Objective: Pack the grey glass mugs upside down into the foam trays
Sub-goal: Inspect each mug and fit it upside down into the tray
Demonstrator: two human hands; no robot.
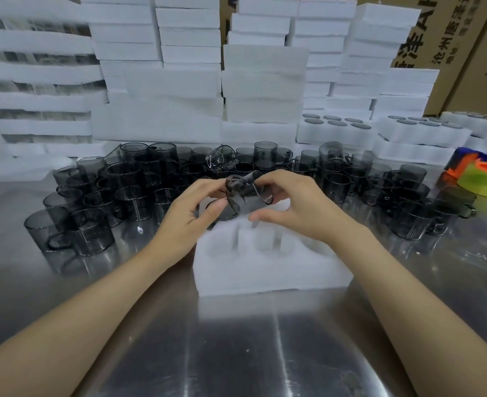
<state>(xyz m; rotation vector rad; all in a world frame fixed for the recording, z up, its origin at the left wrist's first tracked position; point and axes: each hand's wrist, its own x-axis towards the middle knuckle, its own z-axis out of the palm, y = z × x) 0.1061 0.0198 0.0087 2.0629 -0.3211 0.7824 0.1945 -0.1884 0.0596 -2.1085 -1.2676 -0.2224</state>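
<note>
While the mug (246, 196) hangs tilted over the foam tray (268, 270), your left hand (190, 207) and right hand (291, 202) both grip it.

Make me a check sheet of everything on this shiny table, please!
Surface: steel table, shiny and reflective.
Job's things: one grey glass mug held over the foam tray; many loose mugs behind; filled trays back right.
Clutter: tape rolls far right.
Grips: left hand and right hand both hold the mug.
Cables: nothing seen.
Surroundings: foam stacks, cardboard boxes.
</note>
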